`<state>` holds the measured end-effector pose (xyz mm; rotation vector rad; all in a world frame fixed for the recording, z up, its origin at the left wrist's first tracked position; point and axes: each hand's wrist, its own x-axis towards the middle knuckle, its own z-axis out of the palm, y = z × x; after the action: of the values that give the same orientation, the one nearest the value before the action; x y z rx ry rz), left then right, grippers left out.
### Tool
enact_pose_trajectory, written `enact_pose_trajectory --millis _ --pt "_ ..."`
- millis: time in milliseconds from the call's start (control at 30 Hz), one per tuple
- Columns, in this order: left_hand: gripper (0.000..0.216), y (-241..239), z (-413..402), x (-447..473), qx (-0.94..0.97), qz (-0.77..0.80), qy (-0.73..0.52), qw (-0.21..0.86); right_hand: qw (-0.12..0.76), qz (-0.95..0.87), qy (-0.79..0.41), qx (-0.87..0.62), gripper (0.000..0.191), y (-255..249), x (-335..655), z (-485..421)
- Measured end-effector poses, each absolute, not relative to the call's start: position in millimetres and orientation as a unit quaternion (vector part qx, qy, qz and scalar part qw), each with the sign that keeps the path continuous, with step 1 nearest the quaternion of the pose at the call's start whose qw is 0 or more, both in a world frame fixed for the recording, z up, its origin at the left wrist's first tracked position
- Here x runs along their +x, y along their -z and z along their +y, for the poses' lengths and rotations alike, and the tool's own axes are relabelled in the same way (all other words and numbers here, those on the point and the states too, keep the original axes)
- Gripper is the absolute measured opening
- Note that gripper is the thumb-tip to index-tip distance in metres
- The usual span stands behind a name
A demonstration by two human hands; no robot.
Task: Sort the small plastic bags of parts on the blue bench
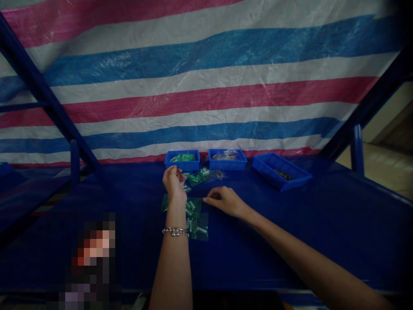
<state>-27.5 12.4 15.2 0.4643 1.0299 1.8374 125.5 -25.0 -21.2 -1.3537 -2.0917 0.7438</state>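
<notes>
Clear plastic bags of small green-and-white pieces lie flat on the blue table top, below the left hand, with more just beyond it. They should prove light, soft and slippery, best taken by the film edge. Left fingers curl nearly closed above the table, possibly pinching something small; dim light prevents confirmation. Right hand rests half-open, fingertips at a bag's edge, gripping nothing apparent. Blue plastic trays stand farther off.
</notes>
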Motion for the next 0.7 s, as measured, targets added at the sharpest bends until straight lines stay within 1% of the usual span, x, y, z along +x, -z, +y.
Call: enact_pose_trajectory --millis 233,467,600,700 --pt "0.024 -12 9 -17 0.243 0.44 -0.723 0.474 0.211 -0.766 -0.234 -0.56 0.028 24 107 -33" --pt "0.017 -12 5 -2 0.374 0.469 -0.661 0.451 0.2 -0.729 -0.233 -0.612 0.022 21 95 -36" --pt "0.01 -12 5 3 0.44 0.482 -0.63 0.422 0.231 -0.695 -0.252 -0.633 0.017 25 94 -30" --pt "0.007 -8 8 3 0.46 0.495 -0.619 0.399 0.307 -0.654 -0.347 -0.598 0.013 28 103 -22"
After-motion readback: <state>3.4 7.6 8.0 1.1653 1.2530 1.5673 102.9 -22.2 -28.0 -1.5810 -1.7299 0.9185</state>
